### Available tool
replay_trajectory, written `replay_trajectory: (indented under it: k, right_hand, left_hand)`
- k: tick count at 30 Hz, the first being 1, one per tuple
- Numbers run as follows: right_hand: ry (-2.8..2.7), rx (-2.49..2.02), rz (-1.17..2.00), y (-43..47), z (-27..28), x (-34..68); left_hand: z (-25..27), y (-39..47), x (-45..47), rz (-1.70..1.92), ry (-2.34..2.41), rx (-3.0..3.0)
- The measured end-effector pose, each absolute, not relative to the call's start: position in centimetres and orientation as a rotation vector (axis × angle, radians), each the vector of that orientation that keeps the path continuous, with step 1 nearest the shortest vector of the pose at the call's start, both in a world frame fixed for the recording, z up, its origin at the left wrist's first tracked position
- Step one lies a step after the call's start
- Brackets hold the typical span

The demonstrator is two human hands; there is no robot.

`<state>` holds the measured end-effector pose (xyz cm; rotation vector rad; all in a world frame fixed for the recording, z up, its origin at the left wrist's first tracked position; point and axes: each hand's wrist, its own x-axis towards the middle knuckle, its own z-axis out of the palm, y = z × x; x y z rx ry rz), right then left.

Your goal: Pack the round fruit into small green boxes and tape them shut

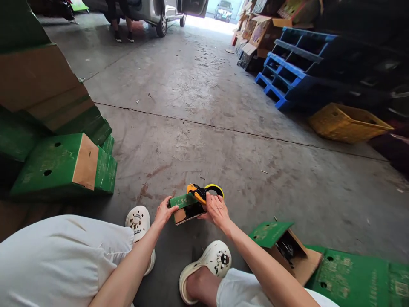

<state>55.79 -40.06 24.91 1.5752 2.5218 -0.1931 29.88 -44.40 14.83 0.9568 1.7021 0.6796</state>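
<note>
Between my feet, a small green cardboard box (182, 201) is held up by both hands, with its dark opening towards me. My left hand (162, 213) grips its left end, thumb along the green face. On the right side, my right hand (217, 209) is closed around a black and orange tape dispenser (198, 194), which rests against the box top. The dispenser carries a yellow-rimmed tape roll (221, 189). Some right-hand fingers reach below the box's right end, and their tips are partly hidden.
Green cartons (51, 166) are stacked at left. An open green box (271, 234) with dark contents lies at lower right beside a green carton (348, 277). Farther off are blue pallets (281, 70), a yellow crate (347, 128), a van (153, 15) and a person's legs (123, 21).
</note>
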Motion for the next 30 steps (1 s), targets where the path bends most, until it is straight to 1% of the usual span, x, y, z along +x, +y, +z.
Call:
replay_trajectory:
  k: [5, 9, 13, 17, 21, 25, 27, 30]
  right_hand:
    - [2.634, 1.312, -0.335, -38.8, 24.2, 54.5]
    - [2.781, 1.044, -0.349, -37.9, 24.6, 53.5]
    - [2.788, 0.992, -0.358, -36.5, 24.5, 53.4]
    - [2.756, 0.955, -0.444, -35.1, 23.6, 53.3]
    - [2.657, 0.961, -0.524, -33.6, 23.2, 53.0]
    - [2.677, 0.991, -0.513, -32.6, 23.6, 52.3]
    - [2.677, 1.139, -0.472, -32.8, 23.3, 52.2]
    - [2.651, 1.400, -0.401, -33.7, 21.5, 52.9]
  left_hand:
    - [16.3, -44.1, 30.0, 0.639, 1.685, 1.051]
    - [17.0, -43.7, 30.3, 0.688, 1.661, 1.076]
    - [17.0, -43.4, 30.5, 0.696, 1.663, 1.056]
    - [17.1, -43.1, 30.7, 0.704, 1.673, 1.017]
    - [17.2, -43.2, 31.4, 0.750, 1.755, 1.002]
    - [16.5, -44.2, 32.6, 0.779, 1.869, 1.029]
    - [16.0, -45.0, 33.5, 0.737, 1.922, 1.123]
    - [15.6, -46.5, 34.9, 0.710, 1.943, 1.343]
